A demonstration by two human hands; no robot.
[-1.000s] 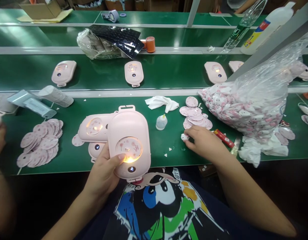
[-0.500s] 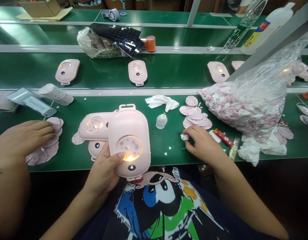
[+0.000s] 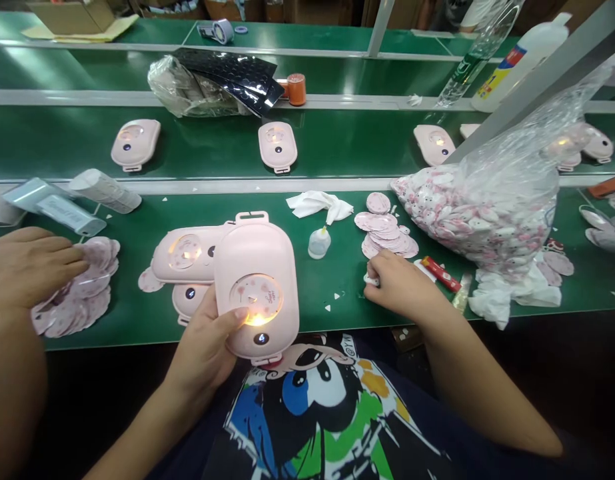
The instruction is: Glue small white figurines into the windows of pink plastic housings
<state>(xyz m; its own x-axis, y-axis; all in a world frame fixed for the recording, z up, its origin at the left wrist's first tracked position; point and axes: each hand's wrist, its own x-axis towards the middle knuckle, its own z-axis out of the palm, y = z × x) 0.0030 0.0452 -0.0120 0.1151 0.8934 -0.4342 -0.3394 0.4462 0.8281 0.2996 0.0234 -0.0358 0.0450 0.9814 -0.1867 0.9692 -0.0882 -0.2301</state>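
My left hand (image 3: 210, 340) grips a pink plastic device (image 3: 257, 253) upright by its lower left side, thumb on the front. The device has strap loops at both ends, a glowing round window and a small dark display showing a 4. My right hand (image 3: 402, 283) is closed in a pinch on a small white cartoon-face piece (image 3: 371, 280) low over the green bench. Just beyond it lies a pile of round pink printed discs (image 3: 390, 237). Behind the held device, two more pink devices (image 3: 184, 257) overlap on the bench, partly hidden.
Another person's hand (image 3: 32, 273) rests by a stack of pink discs (image 3: 94, 293) at left. A clear bag (image 3: 467, 207) of small pieces stands at right. A small squeeze bottle (image 3: 319, 243) and tissue (image 3: 320, 205) sit mid-bench. Several devices (image 3: 278, 147) lie on the belt behind.
My right fingers have closed further round the small white piece, which is now mostly covered. The other person's hand has drawn back left from the discs. The view has shifted slightly.
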